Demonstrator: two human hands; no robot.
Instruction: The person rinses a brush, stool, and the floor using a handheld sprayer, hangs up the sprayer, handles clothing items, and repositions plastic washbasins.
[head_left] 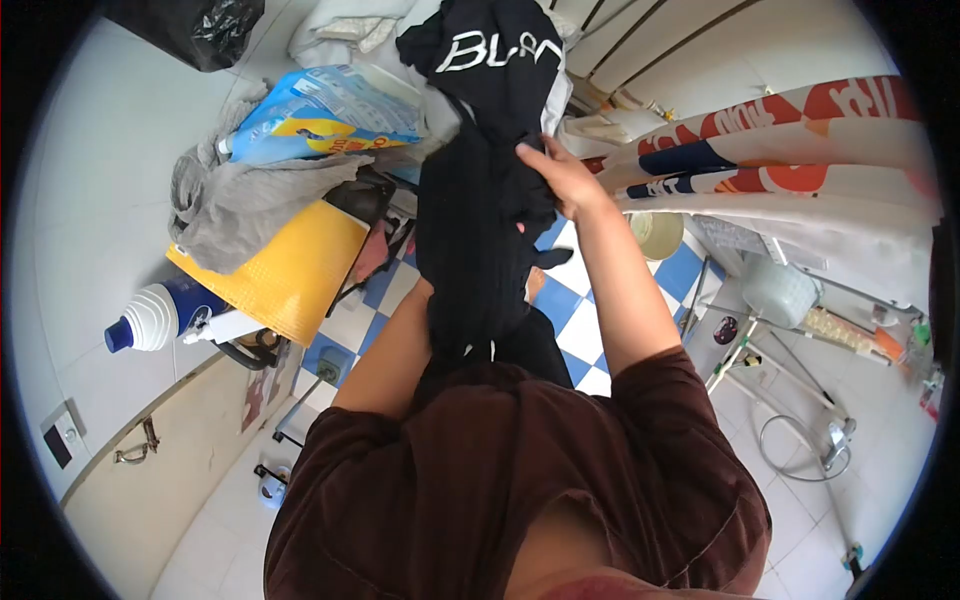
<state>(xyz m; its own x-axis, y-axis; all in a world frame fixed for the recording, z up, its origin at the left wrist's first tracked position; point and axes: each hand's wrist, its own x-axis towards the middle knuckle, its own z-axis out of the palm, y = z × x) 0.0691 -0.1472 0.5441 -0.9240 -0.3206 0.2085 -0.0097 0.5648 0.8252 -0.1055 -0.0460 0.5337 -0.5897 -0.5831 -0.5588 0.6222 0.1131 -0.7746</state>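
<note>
A long black garment (465,230) hangs in front of my body, its upper part lying against a black cloth with white letters (490,50). My right hand (562,178) grips the black garment's right edge near the top, thumb laid over the fabric. The left forearm reaches up to the garment's lower left side, and my left hand is hidden behind the black fabric. Beneath the lettered cloth lie pale fabrics (340,30).
On the left are a blue detergent bag (325,110), grey cloth (235,205), yellow woven item (290,270) and blue-capped bottle (160,315). A red-and-white curtain (760,150) hangs at right, near a bucket (657,235) on the checkered floor (585,325) and a shower hose (765,440).
</note>
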